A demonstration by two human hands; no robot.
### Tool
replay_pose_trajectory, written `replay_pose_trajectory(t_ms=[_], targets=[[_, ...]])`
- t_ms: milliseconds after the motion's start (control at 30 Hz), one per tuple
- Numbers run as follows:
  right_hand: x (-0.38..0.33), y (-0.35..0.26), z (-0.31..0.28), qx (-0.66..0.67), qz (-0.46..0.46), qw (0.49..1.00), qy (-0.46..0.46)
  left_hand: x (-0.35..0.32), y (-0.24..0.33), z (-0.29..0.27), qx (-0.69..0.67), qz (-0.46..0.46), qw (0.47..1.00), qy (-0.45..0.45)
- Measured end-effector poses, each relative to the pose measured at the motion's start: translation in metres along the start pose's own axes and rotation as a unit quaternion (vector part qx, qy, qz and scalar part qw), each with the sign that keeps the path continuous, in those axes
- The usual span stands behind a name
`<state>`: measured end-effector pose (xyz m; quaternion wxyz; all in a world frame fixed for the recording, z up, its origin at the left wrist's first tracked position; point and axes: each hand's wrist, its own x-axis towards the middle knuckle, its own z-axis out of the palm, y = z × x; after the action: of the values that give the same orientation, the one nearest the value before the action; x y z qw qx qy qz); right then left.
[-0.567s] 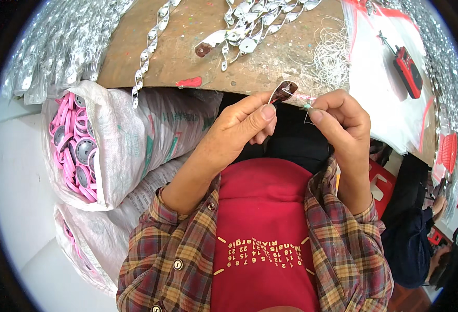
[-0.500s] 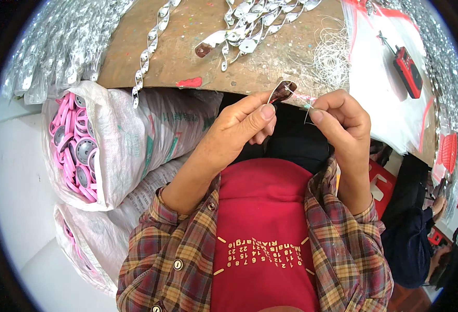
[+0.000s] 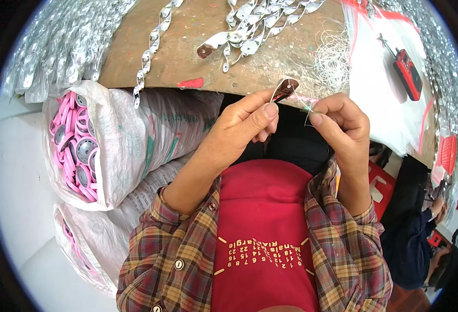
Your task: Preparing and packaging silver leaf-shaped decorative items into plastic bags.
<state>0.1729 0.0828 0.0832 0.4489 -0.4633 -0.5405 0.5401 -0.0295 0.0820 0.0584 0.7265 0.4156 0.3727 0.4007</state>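
Note:
My left hand (image 3: 247, 120) is closed, thumb against fingers, on a small shiny brown strip end (image 3: 287, 88) with a hole near its rounded tip. A thin white string (image 3: 306, 108) runs from the strip end toward my right hand (image 3: 343, 118). My right thumb and forefinger pinch that string, and a short loose tail hangs beside them. Both hands are raised in front of the table's near edge. On the table (image 3: 177, 57) lies a pile of twisted silver strips (image 3: 255, 31), one with a similar brown end. A tangle of loose white string (image 3: 333, 60) sits to its right.
Clear plastic bags (image 3: 377, 104) lie at the right, a red and black handheld radio (image 3: 407, 75) on them. Silver tinsel-like strips (image 3: 65, 57) crowd the far left. Beside me stands a woven sack (image 3: 171, 119) with pink-rimmed wheels (image 3: 86, 150). Another person's dark sleeve (image 3: 408, 249) shows at right.
The brown strip end has turned slightly in my left fingers, so its flat face and hole show more. My right hand keeps its pinch on the string, almost in place.

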Motion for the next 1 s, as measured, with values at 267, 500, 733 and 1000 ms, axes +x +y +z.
replay_pose_trajectory(t_ms=[267, 500, 733, 1000], targets=[[-0.0027, -0.0028, 0.0019, -0.003, -0.002, 1.000, 0.003, 0.0017, -0.0018, -0.0032, 0.010, -0.009, 1.000, -0.007], [-0.0028, -0.0044, -0.0024, -0.020, 0.030, 0.999, -0.010, 0.0010, -0.0023, -0.0026, 0.007, -0.007, 1.000, -0.007], [-0.0027, -0.0051, -0.0032, -0.023, 0.039, 0.999, -0.012, 0.0015, -0.0019, -0.0022, 0.015, -0.006, 1.000, -0.013], [-0.0038, -0.0049, -0.0019, -0.022, 0.031, 0.999, -0.007, 0.0018, -0.0049, -0.0012, 0.017, -0.019, 1.000, 0.007]])
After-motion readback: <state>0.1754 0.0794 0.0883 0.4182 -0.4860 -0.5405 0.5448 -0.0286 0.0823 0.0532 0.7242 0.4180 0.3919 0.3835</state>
